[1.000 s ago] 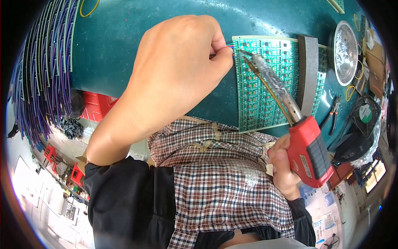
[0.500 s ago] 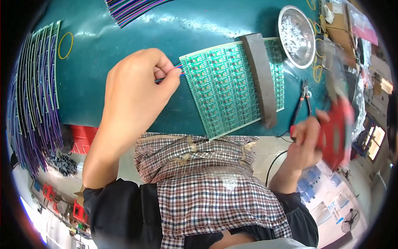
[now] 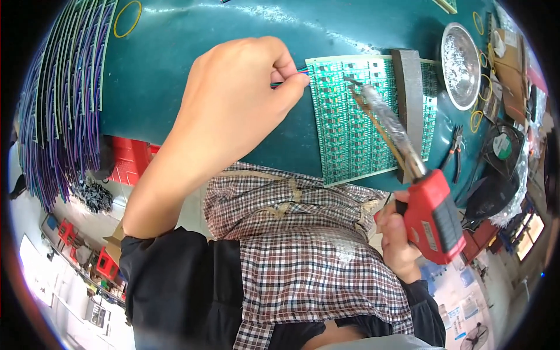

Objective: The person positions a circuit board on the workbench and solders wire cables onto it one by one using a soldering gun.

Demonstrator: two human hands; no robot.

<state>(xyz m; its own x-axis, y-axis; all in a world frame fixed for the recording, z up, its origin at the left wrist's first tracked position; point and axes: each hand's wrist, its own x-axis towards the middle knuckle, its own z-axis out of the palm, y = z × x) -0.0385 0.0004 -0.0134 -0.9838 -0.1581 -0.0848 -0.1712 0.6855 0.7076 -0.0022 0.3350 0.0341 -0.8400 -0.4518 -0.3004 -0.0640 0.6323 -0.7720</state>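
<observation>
My left hand [image 3: 245, 87] is closed in a pinch on a few thin coloured wires [image 3: 303, 70] at the left edge of a green circuit board panel [image 3: 341, 146]. The panel lies on the table, with rows of small parts. A dark grey bar [image 3: 410, 87] rests across its right part. My right hand [image 3: 399, 240] grips the red and black handle of a soldering gun [image 3: 430, 213]. Its long metal barrel reaches over the panel, the tip pointing toward the panel's upper left. Whether the tip touches the board I cannot tell.
A metal bowl [image 3: 461, 70] with small white pieces stands at the right, near pliers [image 3: 456, 153] and yellow rubber bands [image 3: 476, 121]. Wired board strips [image 3: 70, 76] hang over the table's left side. A red stool [image 3: 129, 157] stands below the table edge.
The soldering gun, blurred at the right before, has swung in so its barrel lies over the panel. My left hand still pinches the wires. The whole view has shifted.
</observation>
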